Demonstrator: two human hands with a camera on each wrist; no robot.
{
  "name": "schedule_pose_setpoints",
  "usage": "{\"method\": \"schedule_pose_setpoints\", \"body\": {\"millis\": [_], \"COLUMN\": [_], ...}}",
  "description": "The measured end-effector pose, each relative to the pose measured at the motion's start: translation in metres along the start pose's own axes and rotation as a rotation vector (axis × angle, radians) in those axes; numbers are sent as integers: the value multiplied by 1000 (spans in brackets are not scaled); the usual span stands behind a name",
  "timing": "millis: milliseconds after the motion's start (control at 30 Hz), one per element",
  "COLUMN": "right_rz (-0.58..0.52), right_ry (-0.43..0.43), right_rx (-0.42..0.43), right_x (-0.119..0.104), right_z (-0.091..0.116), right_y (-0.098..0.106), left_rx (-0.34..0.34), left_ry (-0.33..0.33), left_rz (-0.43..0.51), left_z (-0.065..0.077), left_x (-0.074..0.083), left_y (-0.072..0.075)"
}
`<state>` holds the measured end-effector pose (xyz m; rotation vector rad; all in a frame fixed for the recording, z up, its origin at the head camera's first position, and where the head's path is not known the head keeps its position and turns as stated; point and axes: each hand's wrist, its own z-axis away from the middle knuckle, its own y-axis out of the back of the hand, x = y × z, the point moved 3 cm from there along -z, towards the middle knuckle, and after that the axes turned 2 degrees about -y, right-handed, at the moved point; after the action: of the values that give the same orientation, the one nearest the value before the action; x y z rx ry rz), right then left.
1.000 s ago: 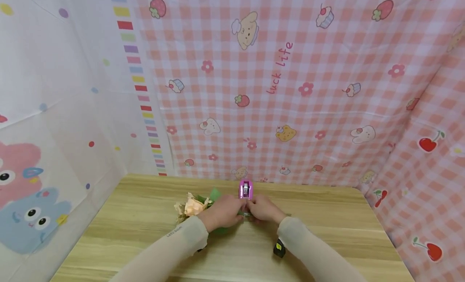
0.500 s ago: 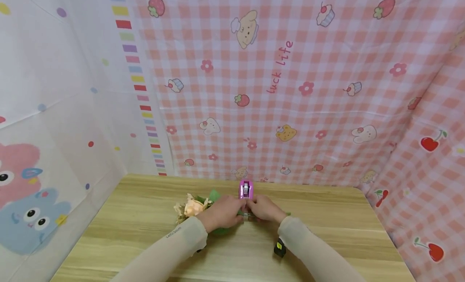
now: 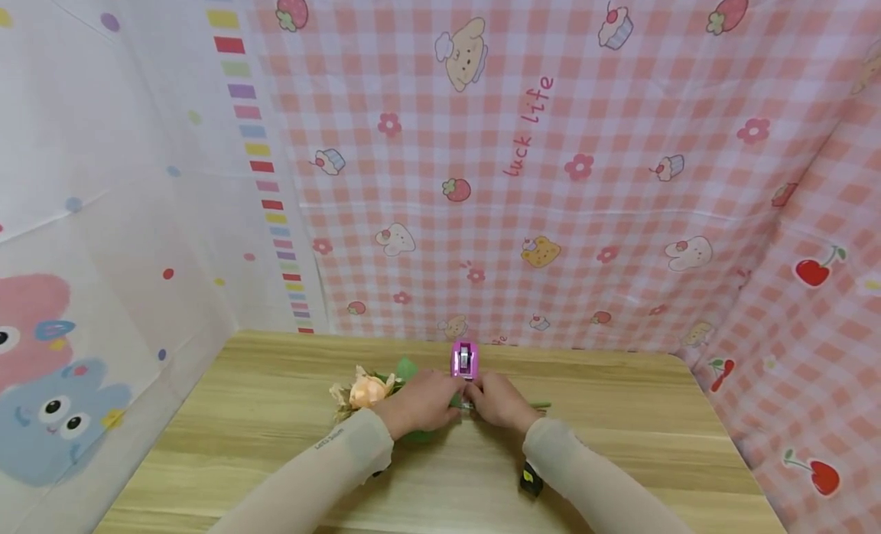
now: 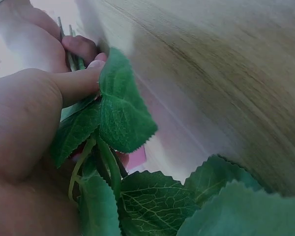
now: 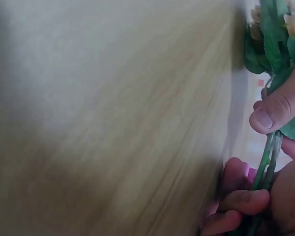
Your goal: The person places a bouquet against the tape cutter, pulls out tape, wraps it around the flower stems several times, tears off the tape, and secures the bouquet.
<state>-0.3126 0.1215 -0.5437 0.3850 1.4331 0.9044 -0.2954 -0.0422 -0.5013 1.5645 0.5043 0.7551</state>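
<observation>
Peach artificial flowers with green leaves lie across the table, blooms toward the left. My left hand grips their stems below the blooms; a serrated leaf covers part of its thumb in the left wrist view. Close beside it, my right hand holds the same stems with curled fingers. The green stem ends stick out past the right hand. Between the hands a small shiny, clear patch shows on the stems. Just behind the fingertips stands a pink-purple tape dispenser.
The wood-grain table runs back to a pink checked cloth. More printed cloth hangs at left and right. A small black device with a yellow mark sits by the right sleeve.
Both hands keep their grip in nearly the same place. The right hand shifts slightly, and more of the stem ends shows beyond it. The head view has moved a little.
</observation>
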Motion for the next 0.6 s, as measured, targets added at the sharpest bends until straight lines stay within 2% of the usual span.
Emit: {"method": "schedule_pose_setpoints", "body": {"millis": [167, 367, 500, 600], "right_rz": [-77, -174, -195, -149], "right_ry": [-30, -67, -43, 17], "right_rx": [-6, -33, -66, -113], "right_x": [-1, 0, -1, -3], "right_z": [3, 8, 13, 18], "right_y": [2, 7, 16, 25], "left_rx": [-4, -30, -35, -29], "left_ry": [2, 17, 19, 10], "left_rz": [0, 56, 84, 78], "left_z": [2, 6, 9, 10], "left_x": [0, -2, -4, -5], "left_y": [0, 1, 6, 10]}}
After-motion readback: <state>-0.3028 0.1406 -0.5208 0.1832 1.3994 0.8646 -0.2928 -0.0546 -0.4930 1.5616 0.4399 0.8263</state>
